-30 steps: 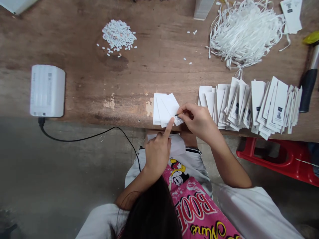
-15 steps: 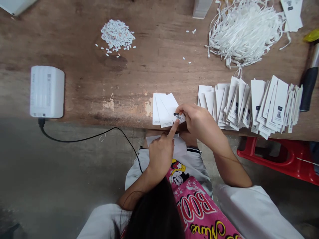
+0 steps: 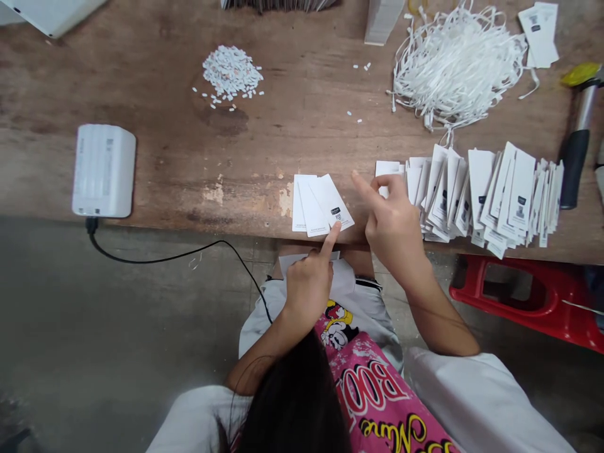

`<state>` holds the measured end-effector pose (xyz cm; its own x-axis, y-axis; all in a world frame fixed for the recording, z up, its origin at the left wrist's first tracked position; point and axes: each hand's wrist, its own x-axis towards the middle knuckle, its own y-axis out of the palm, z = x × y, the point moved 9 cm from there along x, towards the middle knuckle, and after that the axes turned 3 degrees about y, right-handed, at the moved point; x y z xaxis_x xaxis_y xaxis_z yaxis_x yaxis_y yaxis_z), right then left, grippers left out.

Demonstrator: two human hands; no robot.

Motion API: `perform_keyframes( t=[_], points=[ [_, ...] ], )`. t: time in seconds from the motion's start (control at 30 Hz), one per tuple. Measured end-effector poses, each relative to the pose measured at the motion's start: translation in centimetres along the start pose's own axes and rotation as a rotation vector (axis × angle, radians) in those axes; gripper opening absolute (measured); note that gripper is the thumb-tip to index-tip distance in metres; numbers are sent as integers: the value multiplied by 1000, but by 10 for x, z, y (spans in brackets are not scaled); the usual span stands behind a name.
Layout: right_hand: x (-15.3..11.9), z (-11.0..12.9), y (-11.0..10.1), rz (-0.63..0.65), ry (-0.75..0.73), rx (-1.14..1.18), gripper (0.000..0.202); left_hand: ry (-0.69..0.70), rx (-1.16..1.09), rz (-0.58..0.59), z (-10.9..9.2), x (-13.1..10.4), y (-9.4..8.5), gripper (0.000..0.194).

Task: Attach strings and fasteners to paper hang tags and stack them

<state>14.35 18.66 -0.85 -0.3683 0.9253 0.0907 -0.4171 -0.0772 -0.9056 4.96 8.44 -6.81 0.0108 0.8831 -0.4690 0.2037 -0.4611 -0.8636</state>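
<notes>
Three white printed cards (image 3: 336,204) lie fanned at the table's front edge, the rightmost showing a black label and a small printed code. On that card's lower edge rests the outstretched index finger of my left hand (image 3: 309,283); its other fingers are curled. My right hand (image 3: 395,223) is just right of the cards, index finger extended and apart from them, with no card visible in it. Beside it, a long row of overlapping white tags (image 3: 521,195) runs rightward, and the hand partly covers the row's left end.
Behind the row sits a tangled heap of white strings (image 3: 460,69). A hammer (image 3: 576,157) lies far right. Small white pieces (image 3: 231,72) are piled back left, near a white box-shaped device (image 3: 104,170) with a black cable (image 3: 165,260). A red stool (image 3: 514,296) stands below the table edge.
My right hand has let go of the rightmost card and moved right, toward the tag row. My left index finger remains on the card. The view has shifted slightly.
</notes>
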Motion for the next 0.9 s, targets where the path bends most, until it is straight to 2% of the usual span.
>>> perform_keyframes(
  t=[0.07, 0.17, 0.23, 0.33, 0.47, 0.57, 0.67, 0.73, 0.83, 0.9],
  points=[
    [-12, 5, 7, 75, -58, -64, 59, 3, -70, 12, 3, 1, 4, 81],
    [-27, 8, 23, 196, -80, -95, 51, 76, -372, 43, 4, 2, 13, 83],
    [-30, 12, 27, 209, -108, -120, 51, 117, -634, 27, 8, -1, 16, 84],
    [-29, 20, 27, 200, -176, -197, 48, 87, -898, -9, 23, -10, 18, 79],
    [-28, 24, 30, 243, -219, -228, 66, 92, -1057, 49, 32, -21, 17, 81],
    [-35, 26, 33, 241, -285, -253, 53, 164, -1091, 92, 33, -26, 12, 85],
    [-46, 32, 28, 154, -426, -284, 35, 213, -1076, 112, 35, -28, 9, 84],
    [-53, 37, 13, 20, -500, -271, 29, 223, -1088, 132, 36, -30, 10, 82],
    [-62, 39, -27, -265, -541, -212, 27, 224, -1141, 164, 36, -32, 12, 81],
    [-66, 32, -59, -447, -503, -202, 32, 225, -1183, 185, 36, -33, 12, 81]
  ],
)
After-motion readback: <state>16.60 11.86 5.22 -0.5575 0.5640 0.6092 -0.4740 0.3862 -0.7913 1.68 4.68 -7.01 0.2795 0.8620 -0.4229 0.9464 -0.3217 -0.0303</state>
